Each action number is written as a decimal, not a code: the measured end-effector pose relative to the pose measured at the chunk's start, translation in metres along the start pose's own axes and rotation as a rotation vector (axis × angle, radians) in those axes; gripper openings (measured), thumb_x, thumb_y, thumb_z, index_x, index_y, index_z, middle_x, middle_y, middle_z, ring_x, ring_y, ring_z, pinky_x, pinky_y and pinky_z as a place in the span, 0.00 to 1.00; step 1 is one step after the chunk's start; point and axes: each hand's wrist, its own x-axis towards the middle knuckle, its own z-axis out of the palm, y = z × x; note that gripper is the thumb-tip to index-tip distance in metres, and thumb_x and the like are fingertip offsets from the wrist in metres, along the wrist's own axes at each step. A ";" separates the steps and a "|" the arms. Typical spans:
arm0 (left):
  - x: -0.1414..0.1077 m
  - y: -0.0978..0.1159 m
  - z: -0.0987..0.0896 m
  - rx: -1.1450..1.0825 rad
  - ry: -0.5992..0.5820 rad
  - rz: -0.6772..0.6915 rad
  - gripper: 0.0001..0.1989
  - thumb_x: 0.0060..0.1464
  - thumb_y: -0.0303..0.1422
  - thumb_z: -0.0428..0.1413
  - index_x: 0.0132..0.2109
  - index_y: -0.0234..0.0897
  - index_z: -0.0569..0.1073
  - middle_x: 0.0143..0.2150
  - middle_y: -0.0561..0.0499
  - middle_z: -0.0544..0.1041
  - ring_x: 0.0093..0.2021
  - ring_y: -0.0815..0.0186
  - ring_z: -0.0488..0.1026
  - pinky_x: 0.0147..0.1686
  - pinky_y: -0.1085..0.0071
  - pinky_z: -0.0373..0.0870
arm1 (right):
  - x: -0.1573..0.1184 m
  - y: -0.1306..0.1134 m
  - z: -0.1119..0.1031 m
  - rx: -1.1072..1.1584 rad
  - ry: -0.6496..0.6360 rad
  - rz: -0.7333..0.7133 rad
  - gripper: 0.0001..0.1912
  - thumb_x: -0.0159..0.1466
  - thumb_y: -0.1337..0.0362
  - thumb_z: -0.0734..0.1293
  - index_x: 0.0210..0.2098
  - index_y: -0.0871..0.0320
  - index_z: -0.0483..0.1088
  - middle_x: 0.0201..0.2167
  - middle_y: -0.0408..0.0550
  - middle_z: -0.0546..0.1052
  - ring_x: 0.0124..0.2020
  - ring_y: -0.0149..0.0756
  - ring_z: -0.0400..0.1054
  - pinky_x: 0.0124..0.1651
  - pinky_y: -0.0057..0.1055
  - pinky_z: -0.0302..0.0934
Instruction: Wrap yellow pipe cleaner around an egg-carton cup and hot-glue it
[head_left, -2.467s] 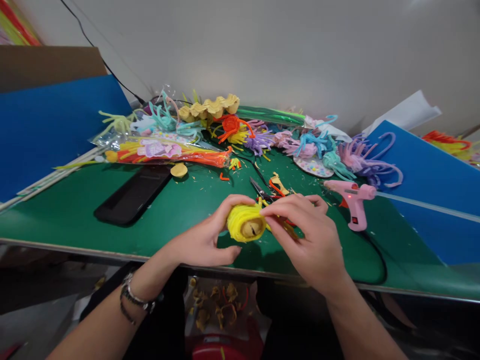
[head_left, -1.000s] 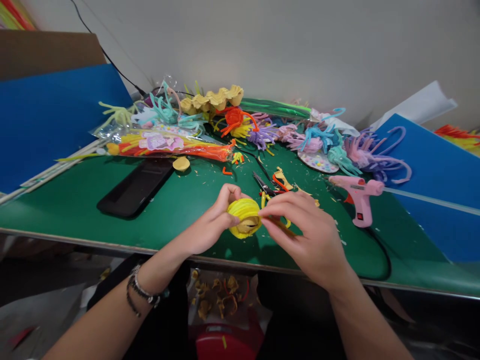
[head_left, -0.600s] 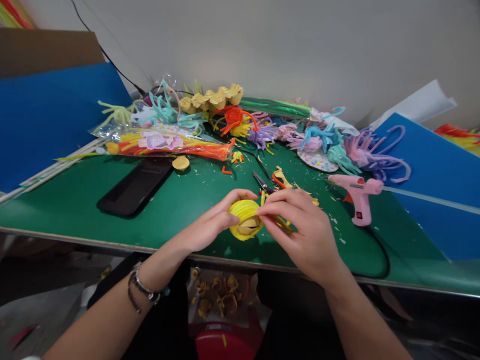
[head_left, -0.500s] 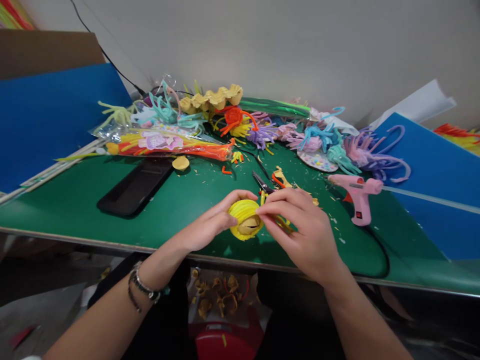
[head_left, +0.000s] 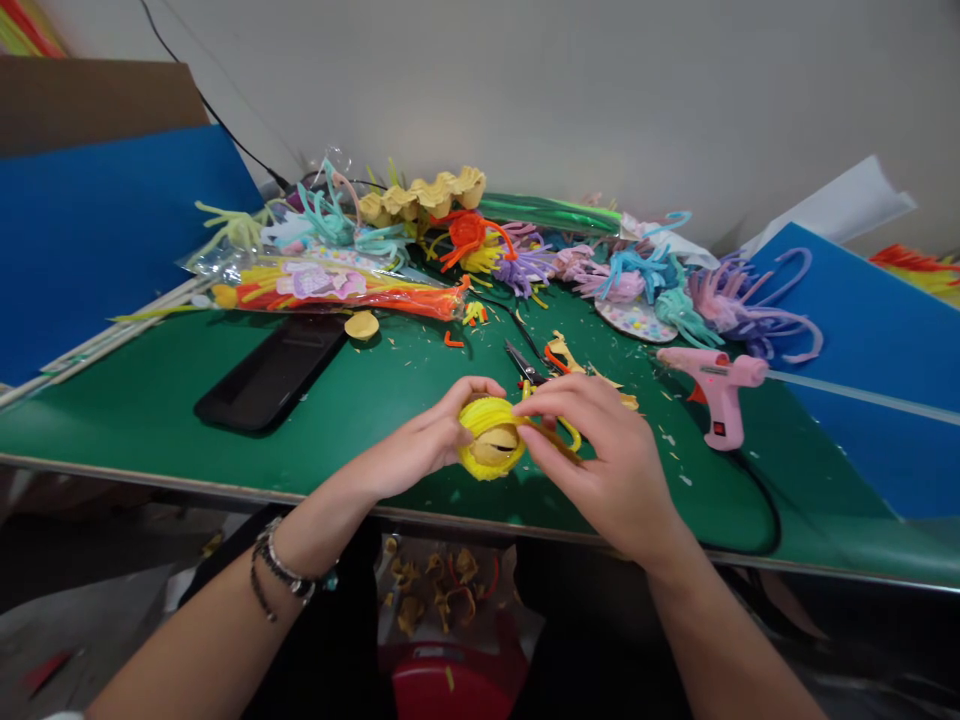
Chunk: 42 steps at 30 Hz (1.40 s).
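My left hand (head_left: 435, 438) is closed around the left side of a small cardboard cup (head_left: 491, 447), its tan inside facing me with a dark slit in it. Yellow pipe cleaner (head_left: 486, 412) wraps round the cup's outside. My right hand (head_left: 600, 450) pinches the pipe cleaner at the cup's right edge, and a loose yellow length trails beneath the palm. Just beyond my right fingers lie scissors (head_left: 525, 364), blades pointing away to the left, their handles partly hidden.
A pink glue gun (head_left: 720, 385) with a cord stands at the right. On the left lie a black phone (head_left: 274, 375) and a cut cardboard cup (head_left: 361, 326). Bagged pipe cleaners (head_left: 352, 290), fuzzy bundles and an egg carton (head_left: 427, 195) line the back. Blue boards (head_left: 120, 230) flank the table.
The cup has tilted slightly, showing more of its inside. My right fingers have shifted a little along the pipe cleaner, and its loose end hangs differently.
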 end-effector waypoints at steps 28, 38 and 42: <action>0.004 -0.005 0.002 -0.231 -0.167 0.014 0.18 0.50 0.34 0.46 0.49 0.41 0.60 0.36 0.51 0.74 0.32 0.60 0.75 0.29 0.66 0.69 | -0.003 0.007 0.004 -0.011 0.106 -0.019 0.07 0.60 0.73 0.63 0.29 0.55 0.70 0.27 0.43 0.74 0.30 0.31 0.68 0.38 0.32 0.61; 0.004 -0.001 0.002 -0.196 -0.189 -0.068 0.24 0.50 0.40 0.46 0.54 0.37 0.63 0.47 0.44 0.70 0.43 0.58 0.69 0.30 0.68 0.71 | -0.004 0.015 -0.002 0.034 0.025 -0.076 0.06 0.61 0.71 0.63 0.32 0.56 0.71 0.30 0.45 0.74 0.32 0.30 0.68 0.36 0.29 0.62; 0.002 -0.005 0.000 -0.199 -0.246 -0.121 0.23 0.50 0.40 0.49 0.52 0.37 0.66 0.43 0.45 0.72 0.42 0.58 0.69 0.35 0.65 0.69 | -0.005 0.016 -0.002 0.098 -0.032 -0.127 0.07 0.62 0.70 0.62 0.33 0.56 0.72 0.30 0.45 0.74 0.32 0.29 0.68 0.32 0.26 0.63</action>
